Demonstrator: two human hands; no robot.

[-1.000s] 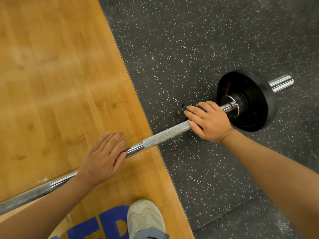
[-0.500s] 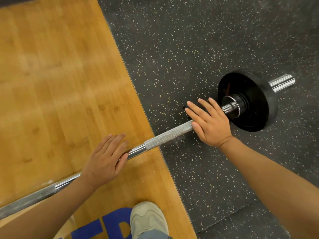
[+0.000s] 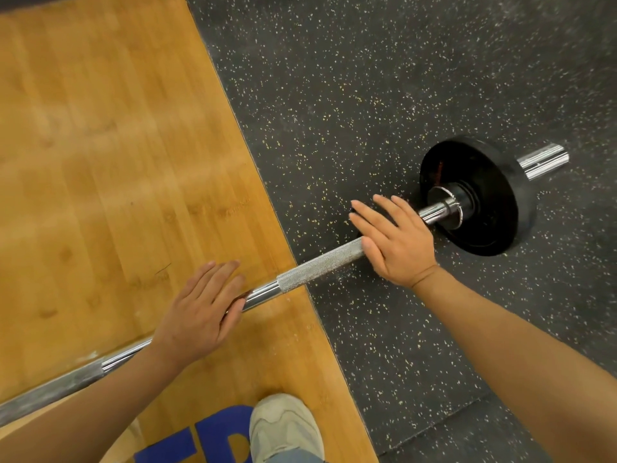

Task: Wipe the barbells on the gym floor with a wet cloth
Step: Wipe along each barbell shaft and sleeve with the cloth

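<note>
Underfoot, the wooden platform (image 3: 100,162) fills the left half of the view and the speckled black rubber flooring (image 3: 384,78) the right, with the seam between them running diagonally. Across that seam lies the barbell (image 3: 320,264), low at the left edge and rising toward the upper right. Its black weight plate (image 3: 484,208) rests on the rubber, with the chrome sleeve end (image 3: 544,162) jutting beyond it. A pale shoe (image 3: 283,426) stands on the wood near blue lettering (image 3: 207,439) at the bottom.

Both hands lie flat on the shaft with nothing gripped. The right hand (image 3: 397,242) has straight fingers spread over the bar just inside the plate's collar. The left hand (image 3: 200,309) rests palm down on the smooth chrome stretch over the wood, fingers extended. Between them shows the knurled section (image 3: 320,264).

No wet cloth appears anywhere in view, so the step looks like steadying or rolling the bar rather than wiping it. To do it well, I would keep even downward pressure through both palms so the bar rolls squarely and does not skew on its one visible plate. Open palms suit that. Fingers should stay clear of the plate's inner face. Knurling traps grime, so it deserves the firmest passes once a cloth is in hand.
</note>
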